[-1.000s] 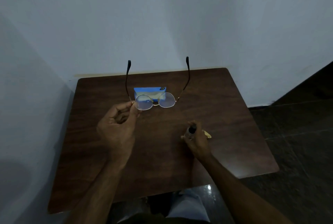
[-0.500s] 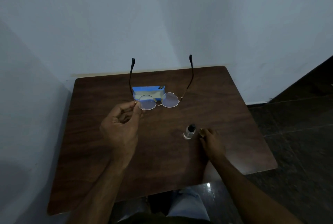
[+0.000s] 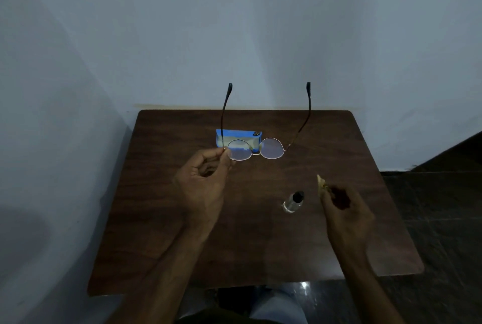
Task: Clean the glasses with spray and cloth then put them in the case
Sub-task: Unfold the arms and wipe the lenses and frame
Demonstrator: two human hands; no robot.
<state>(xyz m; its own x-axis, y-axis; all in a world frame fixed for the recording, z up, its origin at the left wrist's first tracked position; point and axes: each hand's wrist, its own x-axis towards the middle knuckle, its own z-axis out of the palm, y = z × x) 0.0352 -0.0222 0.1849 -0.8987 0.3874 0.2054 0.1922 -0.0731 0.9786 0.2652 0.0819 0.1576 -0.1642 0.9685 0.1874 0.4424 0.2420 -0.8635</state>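
Both hands grip: the left hand [image 3: 202,188] pinches the glasses [image 3: 271,148] by the frame corner. The right hand [image 3: 344,211] pinches the cloth [image 3: 321,182] beside the spray bottle [image 3: 293,202].

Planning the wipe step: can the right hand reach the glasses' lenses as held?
Probably yes. The left hand pinches the glasses at one outer corner, so both lenses face open air. The right hand, pinching the cloth, has a free path; the spray bottle stands low on the table beside it.

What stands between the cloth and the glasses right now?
Nothing visible. The right hand holds the cloth right of the bottle, which stands on the table just beside a straight path to the glasses in the left hand.
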